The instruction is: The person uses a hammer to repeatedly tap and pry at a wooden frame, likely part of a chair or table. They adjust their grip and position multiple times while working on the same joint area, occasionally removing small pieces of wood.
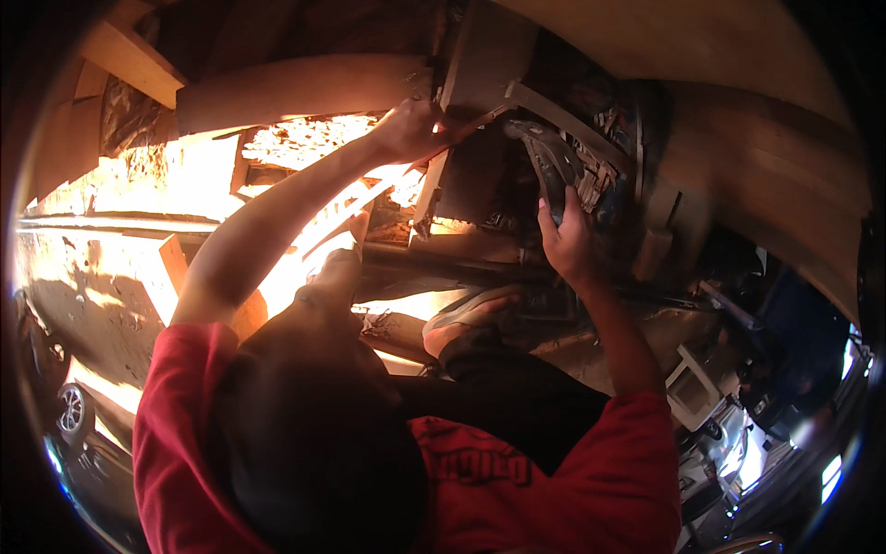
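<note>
My left hand is stretched forward and closed on the near end of a thin wooden strip. That strip slants away to the right, toward a dark, curved object. My right hand has its fingers wrapped round the lower end of this object, which looks like a hand tool; shadow hides its exact kind. Beyond it lies a longer wooden batten. Splintered wood scraps sit close beside the tool's right side.
Wide boards lie across the far left, and larger panels on the far right. Strong sunlight washes out the ground at left. My sandalled foot rests near the middle. A vehicle wheel shows at lower left.
</note>
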Motion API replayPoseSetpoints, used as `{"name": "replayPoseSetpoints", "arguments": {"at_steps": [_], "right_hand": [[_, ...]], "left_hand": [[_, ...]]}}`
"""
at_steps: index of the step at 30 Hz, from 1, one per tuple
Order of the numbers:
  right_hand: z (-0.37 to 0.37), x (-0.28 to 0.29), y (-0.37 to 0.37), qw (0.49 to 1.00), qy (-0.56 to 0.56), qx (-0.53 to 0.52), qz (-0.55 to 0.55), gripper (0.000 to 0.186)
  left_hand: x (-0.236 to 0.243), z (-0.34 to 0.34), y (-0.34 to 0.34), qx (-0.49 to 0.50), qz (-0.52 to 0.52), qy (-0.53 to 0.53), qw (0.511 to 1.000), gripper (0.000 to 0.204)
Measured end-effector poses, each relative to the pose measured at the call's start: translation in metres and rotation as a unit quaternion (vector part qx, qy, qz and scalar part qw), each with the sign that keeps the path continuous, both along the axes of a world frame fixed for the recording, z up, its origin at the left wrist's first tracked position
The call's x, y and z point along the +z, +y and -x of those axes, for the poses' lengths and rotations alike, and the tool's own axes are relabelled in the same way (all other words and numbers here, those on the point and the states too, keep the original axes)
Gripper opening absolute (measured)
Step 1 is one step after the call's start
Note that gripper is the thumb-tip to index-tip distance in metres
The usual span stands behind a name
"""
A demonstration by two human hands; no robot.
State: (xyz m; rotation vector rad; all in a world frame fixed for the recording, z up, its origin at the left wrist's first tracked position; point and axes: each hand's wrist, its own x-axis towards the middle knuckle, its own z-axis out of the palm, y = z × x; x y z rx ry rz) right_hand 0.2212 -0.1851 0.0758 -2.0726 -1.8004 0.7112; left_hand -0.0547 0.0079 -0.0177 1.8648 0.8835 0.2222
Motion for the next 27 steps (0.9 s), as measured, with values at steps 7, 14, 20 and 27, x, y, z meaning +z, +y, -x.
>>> {"name": "replayPoseSetpoints", "arguments": {"at_steps": [7, 14, 20, 27], "right_hand": [[0.005, -0.006, 0.007, 0.998, 0.048, 0.037, -0.022, 0.05], [0.01, -0.016, 0.009, 0.998, 0.022, 0.01, 0.063, 0.047], [0.004, -0.016, 0.008, 0.997, 0.028, 0.015, -0.074, 0.043], [0.004, -0.028, -0.012, 0.995, 0.047, 0.029, -0.084, 0.031]], "left_hand": [[-0.001, -0.001, -0.002, 0.003, 0.0, -0.027, 1.0, 0.03], [-0.002, -0.004, 0.0, -0.01, 0.023, 0.016, 1.0, 0.035], [-0.012, -0.002, 0.001, -0.012, 0.002, 0.007, 1.0, 0.037], [-0.01, 0.0, 0.0, -0.005, 0.008, 0.0, 1.0, 0.035]]}}
